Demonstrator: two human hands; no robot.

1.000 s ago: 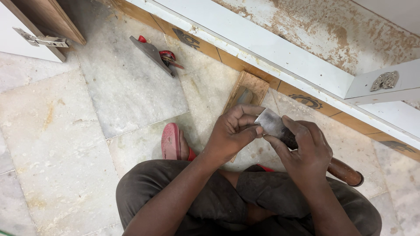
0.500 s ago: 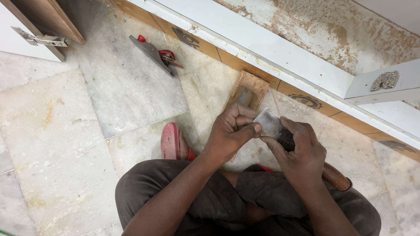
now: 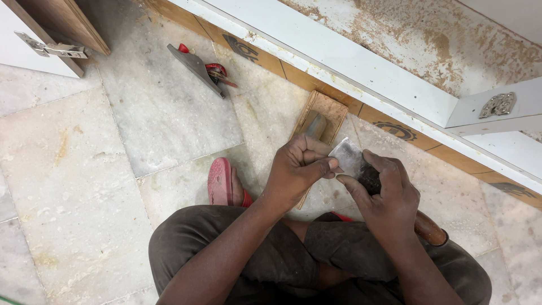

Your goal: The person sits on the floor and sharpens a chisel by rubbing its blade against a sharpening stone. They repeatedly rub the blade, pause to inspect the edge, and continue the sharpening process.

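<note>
I see my left hand (image 3: 296, 169) pinching the near edge of a flat grey metal blade (image 3: 348, 157) between thumb and fingers, while my right hand (image 3: 387, 195) wraps closed around the tool's wooden handle (image 3: 429, 229). The blade sits between both hands above my lap, just near a wooden block (image 3: 322, 116) on the marble floor (image 3: 84, 169), with a hand plane (image 3: 200, 68) lying far left.

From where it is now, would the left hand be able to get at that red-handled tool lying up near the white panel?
Probably yes. The left hand is pinching the metal blade, so it would have to let go first. The red-handled tool lies on bare marble floor, nothing between them.
</note>
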